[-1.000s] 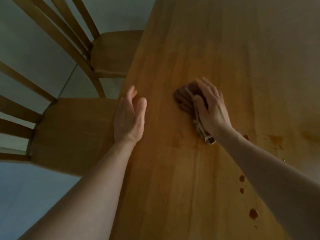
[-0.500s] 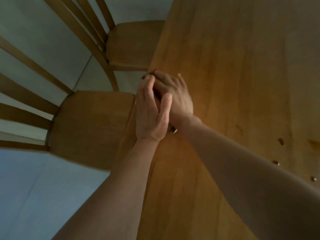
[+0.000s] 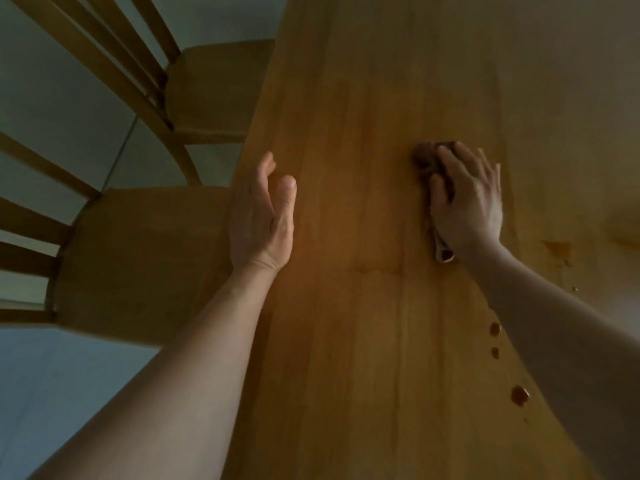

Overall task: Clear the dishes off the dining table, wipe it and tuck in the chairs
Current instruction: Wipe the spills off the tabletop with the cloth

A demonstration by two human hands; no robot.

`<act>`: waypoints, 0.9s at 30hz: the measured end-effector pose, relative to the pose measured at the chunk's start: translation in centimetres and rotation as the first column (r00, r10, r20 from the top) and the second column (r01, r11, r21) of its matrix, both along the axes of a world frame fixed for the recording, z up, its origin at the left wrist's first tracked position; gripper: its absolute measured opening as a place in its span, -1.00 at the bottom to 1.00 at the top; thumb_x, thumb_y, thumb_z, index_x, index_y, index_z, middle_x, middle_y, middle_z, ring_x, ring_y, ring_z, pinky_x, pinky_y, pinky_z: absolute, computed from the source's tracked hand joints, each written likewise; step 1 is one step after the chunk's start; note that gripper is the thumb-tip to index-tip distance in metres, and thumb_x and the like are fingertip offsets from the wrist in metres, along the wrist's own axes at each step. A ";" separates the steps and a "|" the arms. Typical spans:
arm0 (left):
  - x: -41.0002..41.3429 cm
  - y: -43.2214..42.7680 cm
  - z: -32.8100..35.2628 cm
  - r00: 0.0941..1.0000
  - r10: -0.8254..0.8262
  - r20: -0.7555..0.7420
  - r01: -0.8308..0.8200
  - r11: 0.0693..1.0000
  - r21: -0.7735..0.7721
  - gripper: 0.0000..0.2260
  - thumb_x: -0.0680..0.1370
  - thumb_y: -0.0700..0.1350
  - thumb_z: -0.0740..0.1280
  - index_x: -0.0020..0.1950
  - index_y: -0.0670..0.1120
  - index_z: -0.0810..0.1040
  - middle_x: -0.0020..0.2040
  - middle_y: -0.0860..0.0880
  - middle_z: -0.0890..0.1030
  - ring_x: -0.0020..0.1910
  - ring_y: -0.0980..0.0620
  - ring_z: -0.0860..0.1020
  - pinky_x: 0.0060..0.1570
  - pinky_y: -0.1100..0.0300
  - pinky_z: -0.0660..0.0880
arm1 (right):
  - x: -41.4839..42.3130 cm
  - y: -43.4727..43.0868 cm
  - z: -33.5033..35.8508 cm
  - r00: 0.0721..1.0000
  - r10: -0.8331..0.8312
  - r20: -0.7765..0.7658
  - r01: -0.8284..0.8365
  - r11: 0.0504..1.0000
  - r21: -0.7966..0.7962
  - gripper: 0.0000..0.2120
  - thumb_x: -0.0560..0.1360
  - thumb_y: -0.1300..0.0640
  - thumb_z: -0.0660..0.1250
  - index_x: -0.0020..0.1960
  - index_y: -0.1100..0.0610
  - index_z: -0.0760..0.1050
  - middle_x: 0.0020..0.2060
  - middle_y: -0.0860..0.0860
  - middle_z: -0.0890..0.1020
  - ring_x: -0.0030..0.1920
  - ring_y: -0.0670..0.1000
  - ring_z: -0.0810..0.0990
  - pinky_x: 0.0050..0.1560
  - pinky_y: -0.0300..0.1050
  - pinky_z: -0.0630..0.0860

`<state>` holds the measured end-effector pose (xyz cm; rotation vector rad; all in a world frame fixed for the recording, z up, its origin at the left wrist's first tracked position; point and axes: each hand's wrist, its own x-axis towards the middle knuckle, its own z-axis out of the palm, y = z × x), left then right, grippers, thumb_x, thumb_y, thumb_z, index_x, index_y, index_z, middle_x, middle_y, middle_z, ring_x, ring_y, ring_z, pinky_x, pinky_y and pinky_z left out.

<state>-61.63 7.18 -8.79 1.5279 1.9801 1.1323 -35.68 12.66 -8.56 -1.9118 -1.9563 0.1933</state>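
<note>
dining table (image 3: 363, 306), bare wood, runs from near edge to far across the right two thirds of the view. long planks, dim warm light.

right hand (image 3: 467, 199) lies palm down on the tabletop, right of centre, about mid-depth. fingers fairly straight and slightly fanned, laid over a dark wadded cloth (image 3: 424, 157) and pressing it onto the wood. thumb lies along the cloth's left side. a bunched part of the cloth shows beyond the fingertips on the far left; a paler rolled end sticks out near the wrist.

left hand (image 3: 261, 220) is at the table's left edge, turned on its side, fingers straight and together, thumb held a little apart, holding nothing. cannot tell whether it touches the wood or hangs just over it. the two hands are well apart.

dark drops (image 3: 519, 395) sit in a loose line on the near right of the table, beside the right forearm. a faint orange smear (image 3: 557, 249) lies right of the right wrist.

near chair (image 3: 138, 265) stands left of the table, seat close against the edge by the left hand. far chair (image 3: 214, 95) stands beyond it, seat partly under the tabletop. pale floor (image 3: 52, 393) shows at near left.
</note>
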 end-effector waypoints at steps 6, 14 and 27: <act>0.1 0.1 0.2 0.999 -0.032 -0.011 0.032 0.999 -0.014 -0.33 0.54 0.32 -0.10 0.53 -0.03 0.25 0.44 0.02 0.41 0.37 0.05 0.40 0.35 -0.01 0.36 | -6.6 -2.0 0.2 0.998 0.049 -0.046 -0.049 0.999 0.002 -0.55 0.58 0.05 0.13 0.47 0.01 0.37 0.42 0.03 0.41 0.47 0.16 0.29 0.53 0.19 0.05; -0.3 0.1 -0.1 0.999 -0.037 -0.036 0.036 0.998 -0.052 -0.34 0.55 0.31 -0.12 0.52 -0.03 0.25 0.43 0.01 0.45 0.36 0.00 0.44 0.32 -0.01 0.37 | -12.8 -11.3 0.0 0.938 0.346 -0.008 -0.346 0.938 0.001 -0.56 0.64 0.02 0.15 0.51 0.01 0.32 0.49 0.03 0.37 0.55 0.11 0.18 0.54 0.20 0.04; 7.3 -2.9 0.3 0.978 -0.043 -0.206 -0.001 0.978 -0.207 -0.35 0.55 0.32 -0.15 0.57 0.06 0.19 0.56 -0.04 0.25 0.54 -0.10 0.16 0.52 -0.04 0.06 | 5.0 -7.4 -0.1 0.996 0.021 0.087 -0.019 0.999 -0.029 -0.55 0.65 -0.03 0.10 0.52 -0.06 0.27 0.50 -0.03 0.33 0.56 0.11 0.13 0.54 0.23 -0.06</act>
